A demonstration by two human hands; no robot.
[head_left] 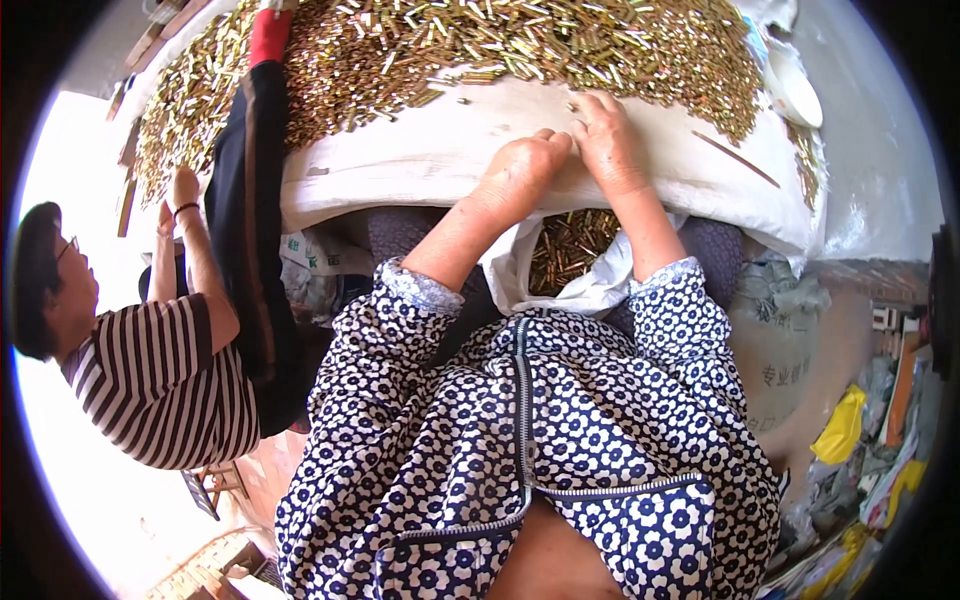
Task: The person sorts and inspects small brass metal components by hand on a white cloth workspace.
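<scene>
A broad heap of small brass-coloured metal pieces, many of them slim cylinders, covers the far part of a white cloth-covered table. My left hand is closed over the near part of the cloth, its fingertips hidden behind the knuckles. Just right of it, my right hand has its fingers curled together, with a single small metal piece by the fingertips. Whatever either hand grips is too small or hidden to make out. Below my wrists, an open white sack in my lap contains more metal cylinders.
Another person in a striped shirt works at the left side. A dark-trousered leg with a red sock reaches onto the heap. A white bowl tilts at the right edge near a thin stick. Bags and scraps lie at lower right.
</scene>
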